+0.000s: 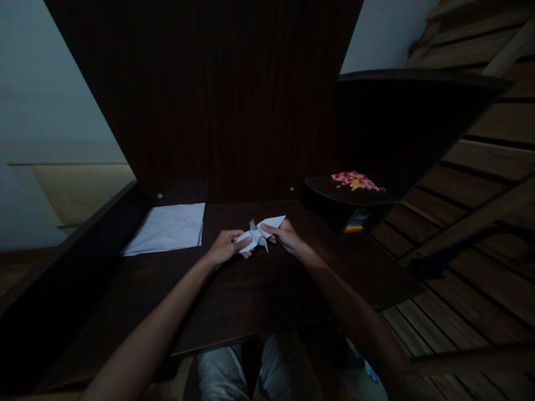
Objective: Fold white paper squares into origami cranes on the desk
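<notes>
Between left hand [226,245] and right hand [289,236], the fingers [246,241] pinch a folded paper [258,234].

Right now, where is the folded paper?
Near the head view's centre: the folded paper is held between the left hand and right hand, right of the white sheets.

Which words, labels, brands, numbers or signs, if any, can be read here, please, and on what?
None can be read.
Dark-and-yellow item below the small shelf: too small and dark to tell.
Folded white paper between the left hand and right hand: no writing visible.
White sheets: no writing visible.
</notes>
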{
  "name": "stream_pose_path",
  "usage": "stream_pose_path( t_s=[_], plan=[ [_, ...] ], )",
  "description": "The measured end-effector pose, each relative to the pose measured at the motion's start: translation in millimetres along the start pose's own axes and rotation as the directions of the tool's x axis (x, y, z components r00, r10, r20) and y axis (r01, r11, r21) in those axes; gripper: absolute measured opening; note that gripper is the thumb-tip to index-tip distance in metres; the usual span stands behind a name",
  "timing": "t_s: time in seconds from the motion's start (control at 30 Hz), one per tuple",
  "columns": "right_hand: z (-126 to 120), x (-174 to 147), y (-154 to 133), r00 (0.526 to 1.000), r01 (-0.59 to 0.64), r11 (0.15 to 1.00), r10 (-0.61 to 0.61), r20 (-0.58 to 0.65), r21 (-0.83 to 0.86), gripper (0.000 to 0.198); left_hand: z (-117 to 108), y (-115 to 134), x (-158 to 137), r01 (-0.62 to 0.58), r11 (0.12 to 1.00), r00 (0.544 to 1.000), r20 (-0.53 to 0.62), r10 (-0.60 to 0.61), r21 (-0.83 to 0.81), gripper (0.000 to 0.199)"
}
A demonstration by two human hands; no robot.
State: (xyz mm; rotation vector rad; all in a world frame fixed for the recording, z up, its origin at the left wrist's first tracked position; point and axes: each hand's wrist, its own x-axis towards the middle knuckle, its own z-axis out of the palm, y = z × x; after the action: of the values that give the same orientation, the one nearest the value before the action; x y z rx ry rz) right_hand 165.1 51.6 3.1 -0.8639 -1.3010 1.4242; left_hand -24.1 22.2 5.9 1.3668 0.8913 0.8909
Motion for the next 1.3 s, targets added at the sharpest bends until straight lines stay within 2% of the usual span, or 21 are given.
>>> stream_pose_path(
  t_s=[1.3],
  plan=[
    [-5.8, 2.4, 3.4, 0.999, 0.027, 0.999, -0.027, 0.028, 0.026, 0.031, -0.7, 0.7, 0.6, 0.005, 1.0, 1.0, 0.004, -0.005, -0.03, 0.042]
  ],
)
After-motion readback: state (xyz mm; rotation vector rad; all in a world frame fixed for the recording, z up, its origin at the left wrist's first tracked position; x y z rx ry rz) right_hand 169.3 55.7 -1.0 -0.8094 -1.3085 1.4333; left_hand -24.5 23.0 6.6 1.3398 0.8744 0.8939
